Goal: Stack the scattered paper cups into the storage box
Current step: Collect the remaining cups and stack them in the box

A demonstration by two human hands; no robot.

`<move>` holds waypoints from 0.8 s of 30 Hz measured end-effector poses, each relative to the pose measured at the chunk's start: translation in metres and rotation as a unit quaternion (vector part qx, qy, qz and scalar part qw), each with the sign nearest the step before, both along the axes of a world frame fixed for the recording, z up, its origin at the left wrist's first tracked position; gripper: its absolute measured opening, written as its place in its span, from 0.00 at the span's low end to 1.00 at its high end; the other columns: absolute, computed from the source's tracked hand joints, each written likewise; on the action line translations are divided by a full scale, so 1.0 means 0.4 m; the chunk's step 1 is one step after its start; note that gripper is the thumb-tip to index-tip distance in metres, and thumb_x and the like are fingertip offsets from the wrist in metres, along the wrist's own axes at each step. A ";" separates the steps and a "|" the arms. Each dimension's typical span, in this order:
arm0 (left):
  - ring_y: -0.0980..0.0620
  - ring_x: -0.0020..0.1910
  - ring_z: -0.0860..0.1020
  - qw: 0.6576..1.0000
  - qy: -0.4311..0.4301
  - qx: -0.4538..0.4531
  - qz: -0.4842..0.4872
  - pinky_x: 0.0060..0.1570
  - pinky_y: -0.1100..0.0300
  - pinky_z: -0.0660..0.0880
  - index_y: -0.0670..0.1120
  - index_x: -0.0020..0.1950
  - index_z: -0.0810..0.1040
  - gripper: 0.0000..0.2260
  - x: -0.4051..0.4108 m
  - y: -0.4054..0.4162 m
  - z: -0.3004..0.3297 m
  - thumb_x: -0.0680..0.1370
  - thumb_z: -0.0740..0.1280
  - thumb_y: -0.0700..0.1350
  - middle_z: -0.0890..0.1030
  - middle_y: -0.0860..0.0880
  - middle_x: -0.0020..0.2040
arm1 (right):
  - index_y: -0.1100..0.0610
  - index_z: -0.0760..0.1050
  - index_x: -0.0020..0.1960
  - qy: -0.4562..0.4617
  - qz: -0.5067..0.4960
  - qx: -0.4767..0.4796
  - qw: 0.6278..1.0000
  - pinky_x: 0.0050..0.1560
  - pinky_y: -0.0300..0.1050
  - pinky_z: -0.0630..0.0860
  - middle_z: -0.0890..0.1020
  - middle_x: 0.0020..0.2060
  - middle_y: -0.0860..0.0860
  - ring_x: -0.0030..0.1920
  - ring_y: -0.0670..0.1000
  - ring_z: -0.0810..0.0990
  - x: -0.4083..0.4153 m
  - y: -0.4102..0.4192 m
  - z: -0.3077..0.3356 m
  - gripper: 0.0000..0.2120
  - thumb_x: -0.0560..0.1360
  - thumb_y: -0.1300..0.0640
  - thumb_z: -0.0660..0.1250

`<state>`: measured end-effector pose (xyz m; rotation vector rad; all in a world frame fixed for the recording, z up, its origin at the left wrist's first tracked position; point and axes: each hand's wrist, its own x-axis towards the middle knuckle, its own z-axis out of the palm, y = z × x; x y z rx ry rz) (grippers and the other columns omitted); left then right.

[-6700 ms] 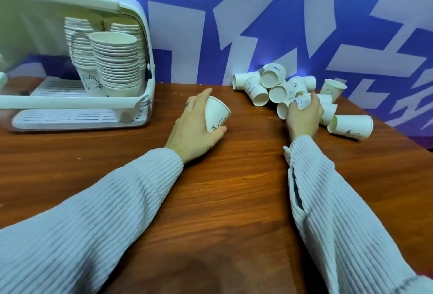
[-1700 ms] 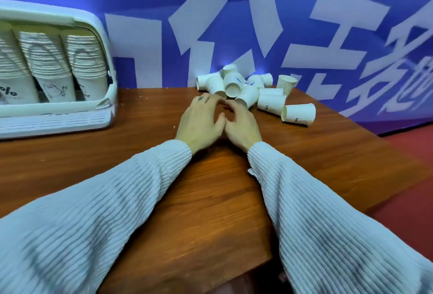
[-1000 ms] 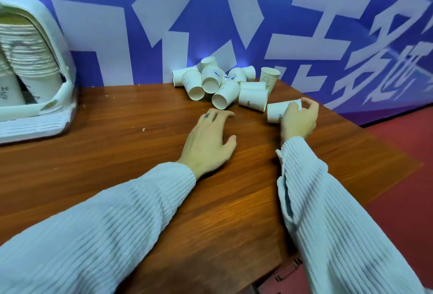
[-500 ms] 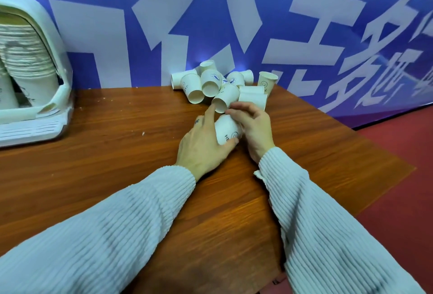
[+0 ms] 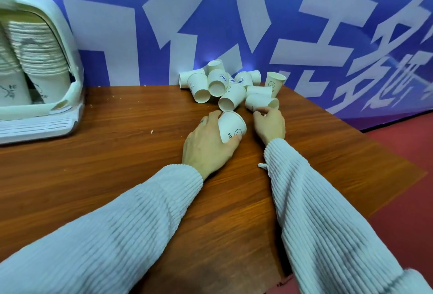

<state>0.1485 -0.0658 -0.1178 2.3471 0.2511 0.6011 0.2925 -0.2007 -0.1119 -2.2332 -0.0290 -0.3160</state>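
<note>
My left hand [image 5: 207, 144] grips a white paper cup [image 5: 232, 126] with a smiley print, tilted with its mouth away from me. My right hand [image 5: 269, 125] reaches to a cup lying on its side [image 5: 261, 103], fingertips touching it; whether it is gripped I cannot tell. Behind them a pile of several white cups [image 5: 220, 84] lies scattered against the wall, one cup [image 5: 274, 82] standing upright at its right end. The white storage box [image 5: 68, 103] at far left holds tall stacks of cups [image 5: 39, 57] under its raised lid.
The wooden table [image 5: 117, 164] ends at a corner on the right, with red floor [image 5: 403, 188] beyond it. A blue and white banner wall [image 5: 164, 24] runs directly behind the cups and the box. Small crumbs dot the wood near the box.
Half a second ago both hands were together on one cup. Now my left hand alone holds it, and my right hand has moved back to the cup lying at the pile's near right.
</note>
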 end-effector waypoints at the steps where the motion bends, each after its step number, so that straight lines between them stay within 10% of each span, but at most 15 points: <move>1: 0.45 0.64 0.75 1.000 -0.008 -0.004 0.004 0.59 0.49 0.72 0.52 0.75 0.66 0.32 -0.003 0.000 0.001 0.76 0.69 0.63 0.76 0.49 0.67 | 0.49 0.84 0.61 -0.007 -0.002 0.011 1.000 0.60 0.51 0.78 0.85 0.58 0.53 0.59 0.57 0.81 -0.013 0.000 0.003 0.15 0.78 0.53 0.64; 13: 0.45 0.66 0.76 0.991 -0.042 -0.120 0.040 0.64 0.46 0.74 0.53 0.77 0.63 0.32 -0.142 0.095 0.057 0.77 0.69 0.61 0.75 0.49 0.70 | 0.44 0.84 0.48 -0.065 0.030 0.091 0.993 0.49 0.52 0.82 0.86 0.51 0.48 0.50 0.53 0.84 -0.222 0.034 0.031 0.12 0.76 0.57 0.64; 24: 0.46 0.75 0.66 0.959 -0.178 -0.115 0.187 0.71 0.51 0.65 0.47 0.81 0.57 0.38 -0.366 0.375 0.154 0.77 0.72 0.53 0.65 0.46 0.78 | 0.46 0.72 0.55 -0.151 0.275 0.191 0.930 0.47 0.44 0.79 0.85 0.45 0.47 0.45 0.46 0.83 -0.429 0.404 0.161 0.12 0.77 0.60 0.68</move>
